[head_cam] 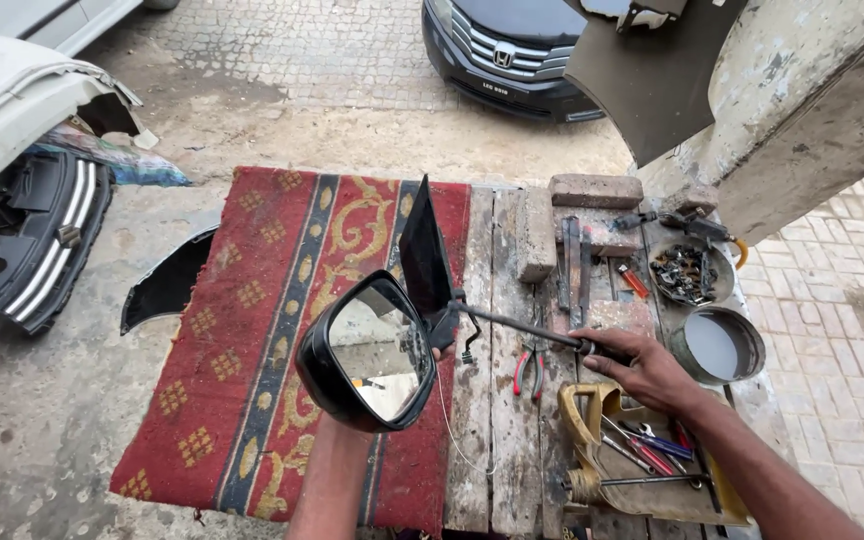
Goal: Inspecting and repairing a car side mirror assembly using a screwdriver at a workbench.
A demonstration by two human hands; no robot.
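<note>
Evidently bracing it upright, the left hand (352,440) is gripping the black side mirror (372,350) from behind – fingers hidden – while the right hand (642,365), at three o'clock, is closing around a screwdriver (522,325) whose tip is meeting the mirror's mount.

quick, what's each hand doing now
left hand: mostly hidden behind the mirror, holding it up
right hand: closed on a screwdriver
</note>
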